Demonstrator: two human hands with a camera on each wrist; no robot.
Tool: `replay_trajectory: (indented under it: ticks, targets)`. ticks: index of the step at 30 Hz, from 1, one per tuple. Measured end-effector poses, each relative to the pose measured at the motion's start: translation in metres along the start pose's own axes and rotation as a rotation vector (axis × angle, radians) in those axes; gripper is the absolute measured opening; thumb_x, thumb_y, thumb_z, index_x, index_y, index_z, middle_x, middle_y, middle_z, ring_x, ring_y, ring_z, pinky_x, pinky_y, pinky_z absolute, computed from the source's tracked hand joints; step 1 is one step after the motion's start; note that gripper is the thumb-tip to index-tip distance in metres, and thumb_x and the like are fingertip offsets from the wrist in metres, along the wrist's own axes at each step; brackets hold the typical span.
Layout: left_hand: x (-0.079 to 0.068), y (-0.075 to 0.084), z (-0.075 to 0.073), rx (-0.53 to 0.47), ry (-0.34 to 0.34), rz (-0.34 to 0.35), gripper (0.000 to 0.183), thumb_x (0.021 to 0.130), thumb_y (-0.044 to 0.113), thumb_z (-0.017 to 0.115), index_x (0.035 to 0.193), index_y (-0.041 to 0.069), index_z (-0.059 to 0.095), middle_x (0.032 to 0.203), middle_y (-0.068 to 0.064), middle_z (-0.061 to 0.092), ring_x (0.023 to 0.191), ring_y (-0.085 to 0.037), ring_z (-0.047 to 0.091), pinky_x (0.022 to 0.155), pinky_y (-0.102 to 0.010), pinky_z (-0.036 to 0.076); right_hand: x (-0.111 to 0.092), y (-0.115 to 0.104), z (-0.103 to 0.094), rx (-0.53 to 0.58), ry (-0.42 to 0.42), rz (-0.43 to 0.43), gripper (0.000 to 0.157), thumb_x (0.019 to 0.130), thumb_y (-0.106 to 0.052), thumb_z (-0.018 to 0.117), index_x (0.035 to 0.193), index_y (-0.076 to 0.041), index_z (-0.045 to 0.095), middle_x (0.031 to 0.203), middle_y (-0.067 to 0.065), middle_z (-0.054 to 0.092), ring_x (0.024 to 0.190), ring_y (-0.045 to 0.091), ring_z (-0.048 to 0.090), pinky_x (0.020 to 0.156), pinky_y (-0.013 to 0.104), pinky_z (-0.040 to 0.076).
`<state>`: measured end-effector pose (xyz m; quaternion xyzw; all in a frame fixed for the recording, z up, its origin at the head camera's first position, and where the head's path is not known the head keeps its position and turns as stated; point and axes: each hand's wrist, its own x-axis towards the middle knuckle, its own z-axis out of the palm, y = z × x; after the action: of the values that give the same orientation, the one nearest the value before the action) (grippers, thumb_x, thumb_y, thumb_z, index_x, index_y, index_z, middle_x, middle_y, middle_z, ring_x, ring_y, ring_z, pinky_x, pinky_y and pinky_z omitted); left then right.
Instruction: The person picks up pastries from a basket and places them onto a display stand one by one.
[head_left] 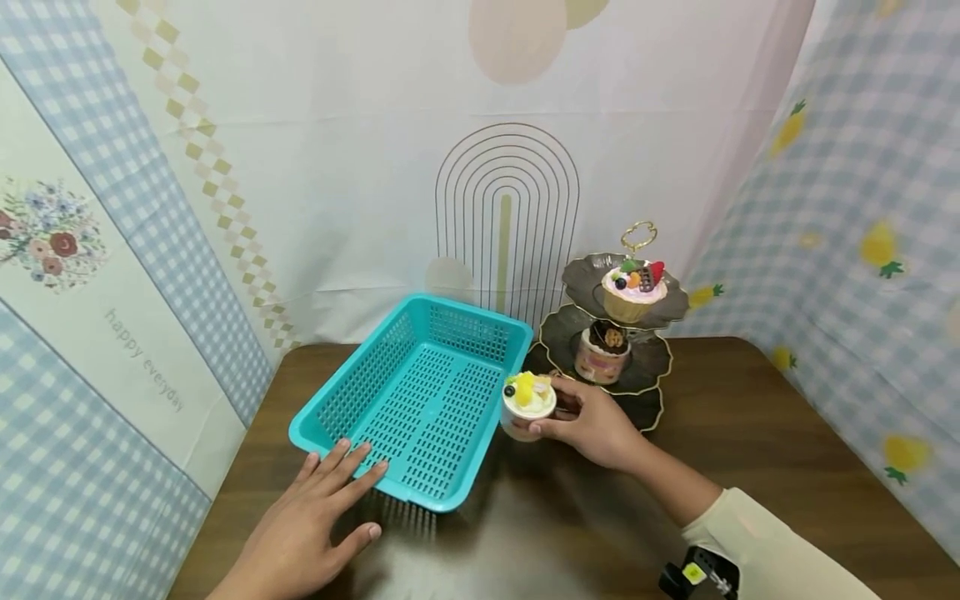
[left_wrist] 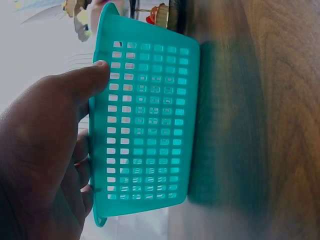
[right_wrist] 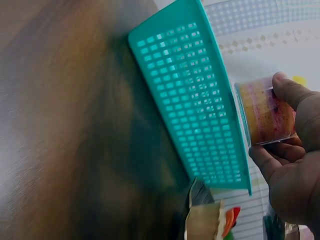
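My right hand (head_left: 598,423) grips a clear dessert cup (head_left: 519,429) by its side. Cream, yellow fruit and a dark berry top it, and pink and tan layers show through its wall in the right wrist view. It is up beside the right rim of a turquoise plastic basket (head_left: 405,475). At the basket's near left corner, my left hand (head_left: 300,525) rests with spread fingers over the rim, its thumb apart from them in the head view. Nothing lies on the basket's slotted floor.
Right of the basket stands a dark tiered stand (head_left: 651,363) with gold edges and a gold handle. Its top tier bears a fruit-topped cupcake (head_left: 624,307); a chocolate-topped dessert cup (head_left: 600,363) sits on the tier below. Patterned cloths (head_left: 360,192) hang behind the wooden table (head_left: 750,417).
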<state>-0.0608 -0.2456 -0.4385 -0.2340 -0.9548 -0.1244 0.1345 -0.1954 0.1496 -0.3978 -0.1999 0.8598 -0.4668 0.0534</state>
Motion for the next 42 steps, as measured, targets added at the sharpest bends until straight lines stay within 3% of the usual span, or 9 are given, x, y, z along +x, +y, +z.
replay_trajectory:
  ticks: [8, 17, 34, 42]
  targets:
    - [-0.001, 0.0, 0.0, 0.013, 0.021, 0.013, 0.076, 0.091, 0.049, 0.075, 0.158, 0.033, 0.042, 0.163, 0.0, 0.036, 0.151, -0.03, 0.031, 0.127, -0.037, 0.002, -0.022, 0.024, -0.009, 0.005, 0.037, 0.029, 0.076, 0.085, -0.029, 0.087, 0.146, 0.001, 0.054, 0.132, 0.016, 0.065, 0.116, 0.026, 0.066, 0.088, 0.03, 0.06]
    - [0.0, 0.0, 0.0, 0.014, 0.009, 0.014, 0.076, 0.092, 0.05, 0.074, 0.158, 0.032, 0.041, 0.164, 0.0, 0.034, 0.154, -0.024, 0.022, 0.127, -0.037, 0.001, -0.033, 0.051, -0.013, 0.011, 0.078, 0.064, 0.074, 0.087, -0.028, 0.086, 0.146, 0.002, 0.053, 0.135, 0.02, 0.062, 0.118, 0.029, 0.065, 0.087, 0.027, 0.059]
    - [0.0, -0.001, -0.001, 0.016, 0.003, 0.003, 0.077, 0.092, 0.049, 0.074, 0.159, 0.033, 0.04, 0.165, 0.001, 0.033, 0.155, -0.023, 0.021, 0.128, -0.038, 0.003, -0.036, 0.075, -0.022, -0.052, 0.209, 0.095, 0.062, 0.089, -0.027, 0.084, 0.134, 0.007, 0.06, 0.123, 0.021, 0.069, 0.11, 0.03, 0.068, 0.081, 0.023, 0.058]
    - [0.0, 0.0, -0.002, 0.015, 0.026, 0.019, 0.076, 0.092, 0.048, 0.075, 0.158, 0.031, 0.042, 0.164, 0.0, 0.034, 0.155, -0.023, 0.021, 0.128, -0.039, 0.004, -0.036, 0.084, -0.031, -0.108, 0.25, 0.165, 0.064, 0.09, -0.031, 0.083, 0.135, 0.009, 0.059, 0.12, 0.023, 0.069, 0.108, 0.032, 0.068, 0.08, 0.027, 0.058]
